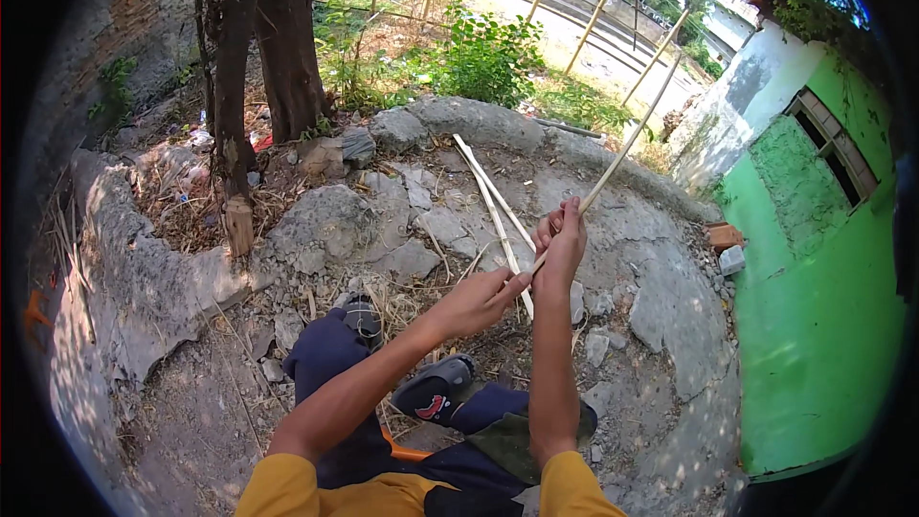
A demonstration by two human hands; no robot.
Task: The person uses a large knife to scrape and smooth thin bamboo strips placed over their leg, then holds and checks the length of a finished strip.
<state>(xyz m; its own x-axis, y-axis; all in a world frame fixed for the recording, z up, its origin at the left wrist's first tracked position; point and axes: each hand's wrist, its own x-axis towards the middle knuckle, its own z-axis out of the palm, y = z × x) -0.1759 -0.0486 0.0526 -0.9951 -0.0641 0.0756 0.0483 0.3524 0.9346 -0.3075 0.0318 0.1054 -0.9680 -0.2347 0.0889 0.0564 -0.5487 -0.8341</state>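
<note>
A long thin wooden stick [627, 146] slants up and away to the right in front of me. My right hand [563, 247] is wrapped around it near its lower end. At that lower end, my left hand [481, 303] pinches the stick between thumb and fingers, close against the right wrist. Past my hands, pale peeled sticks [490, 193] lie on the broken ground, partly hidden by my hands at their near end.
My shoes [436, 390] rest on rubble and dry plant scraps, with an orange object [407, 450] between my legs. A low concrete rim [488, 123] curves ahead. Tree trunks [287, 48] stand at left, a green wall [814, 325] at right.
</note>
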